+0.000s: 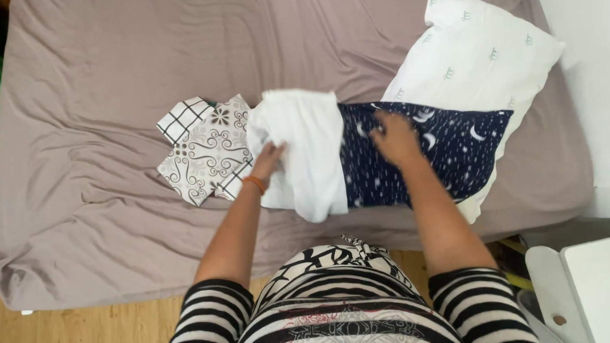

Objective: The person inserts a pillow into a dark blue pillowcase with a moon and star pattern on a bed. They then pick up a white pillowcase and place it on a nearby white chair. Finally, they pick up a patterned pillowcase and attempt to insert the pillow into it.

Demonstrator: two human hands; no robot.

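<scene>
Take the white cloth as your landmark: it lies bunched in the middle of the bed, which wears a taupe sheet, and everything else sits around it. Nearest you, your left hand rests on the cloth's near-left edge, its grip pressed together on a fold of the fabric, an orange band at the wrist. Just right of the cloth, and partly tucked under it, lies the dark blue pillowcase with pale moons and dashes; your right hand lies flat on it, grip spread and holding nothing, palm down as if smoothing. Both pieces look light, limp and quick to crease, so they will sag and slide rather than keep a shape; you would do best to take them by a hem or corner, where the cloth is doubled, not by the loose middle. The sheet beneath looks smooth enough that a tug could drag the whole heap. Left of the white cloth, touching it, sits a small stack of folded patterned cloths, scrollwork and a black grid check. Beyond and to the right, a white pillow leans away toward the bed's far corner, the pillowcase overlapping its near end.
</scene>
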